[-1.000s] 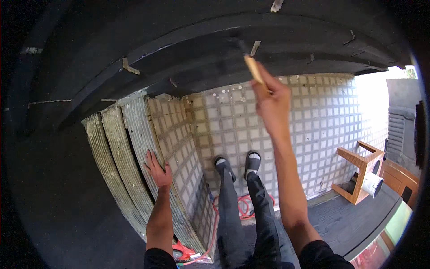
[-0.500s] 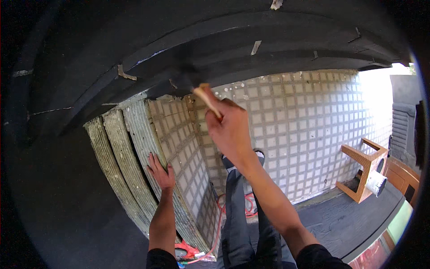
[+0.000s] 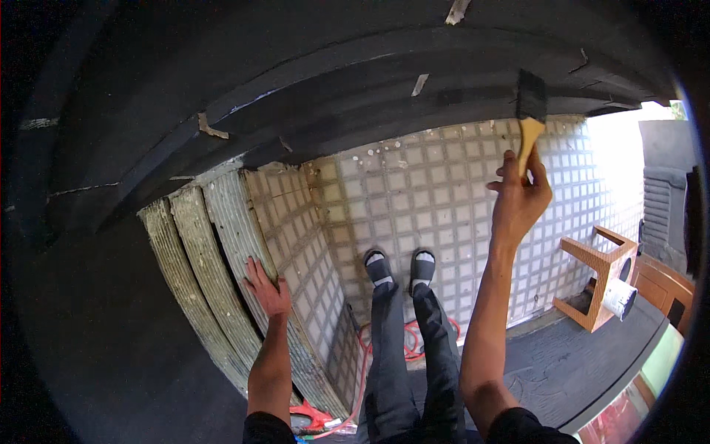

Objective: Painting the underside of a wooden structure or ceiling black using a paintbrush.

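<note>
My right hand [image 3: 522, 198] is closed round the wooden handle of a flat paintbrush [image 3: 530, 127], held out over the tiled floor with its bristles pointing up and away. Black covers the bristles, which appear in front of a dark painted wall [image 3: 355, 89]; whether they touch it I cannot tell. Several bare pale patches show on that wall. On the left my left hand [image 3: 268, 290] lies flat with fingers spread on the nearest of several stacked ribbed slabs [image 3: 235, 222], holding nothing.
A brown woven-pattern stool [image 3: 600, 275] lies to the right with a white paint tub [image 3: 620, 297] at its side. My sandalled feet stand on the checkered tile floor [image 3: 444, 177]. A red hose [image 3: 364, 370] coils by my legs, near a red tool [image 3: 314, 416].
My right hand has swung to the right with the paintbrush, from near the corner above the slabs to farther along the wall. My left hand stays in place.
</note>
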Available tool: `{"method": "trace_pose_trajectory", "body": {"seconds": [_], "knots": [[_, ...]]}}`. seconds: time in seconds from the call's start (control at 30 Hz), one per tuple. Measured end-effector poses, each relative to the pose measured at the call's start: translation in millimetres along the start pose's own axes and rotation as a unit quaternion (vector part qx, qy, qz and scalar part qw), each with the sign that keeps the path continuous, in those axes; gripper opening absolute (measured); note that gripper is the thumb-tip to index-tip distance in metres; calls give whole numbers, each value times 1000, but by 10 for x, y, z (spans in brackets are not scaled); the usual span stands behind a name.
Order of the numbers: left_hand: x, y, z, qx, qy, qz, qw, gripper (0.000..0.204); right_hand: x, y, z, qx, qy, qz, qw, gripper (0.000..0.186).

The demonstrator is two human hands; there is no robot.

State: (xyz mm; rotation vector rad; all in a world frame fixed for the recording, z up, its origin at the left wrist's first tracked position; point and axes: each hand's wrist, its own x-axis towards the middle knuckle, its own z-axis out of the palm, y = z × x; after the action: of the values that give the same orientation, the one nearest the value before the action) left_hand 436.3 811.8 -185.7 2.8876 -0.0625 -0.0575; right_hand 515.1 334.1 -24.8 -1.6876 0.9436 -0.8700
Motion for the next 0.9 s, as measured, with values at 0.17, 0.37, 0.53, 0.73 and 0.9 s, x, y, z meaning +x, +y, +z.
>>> {"method": "trace_pose_trajectory", "body": {"seconds": [0.17,0.37,0.53,0.73,0.9], "knots": [[8,-22,44,-4,6,8,1000,70,-320,-50,363,-77,-82,-71,991,34],[4,-8,-10,-8,-8,-8,1000,73,-1027,-395,794,11,-300,-34,953,38],[17,34,-17,1,-12,-15,1000,73,-350,-114,484,-28,-327,-77,941,38],[-1,64,-38,7,-22,-25,999,71,158,126,-52,61,-28,96,993,35],[18,75,-9,2,-15,-10,1000,70,205,115,-10,24,19,22,999,29]]}}
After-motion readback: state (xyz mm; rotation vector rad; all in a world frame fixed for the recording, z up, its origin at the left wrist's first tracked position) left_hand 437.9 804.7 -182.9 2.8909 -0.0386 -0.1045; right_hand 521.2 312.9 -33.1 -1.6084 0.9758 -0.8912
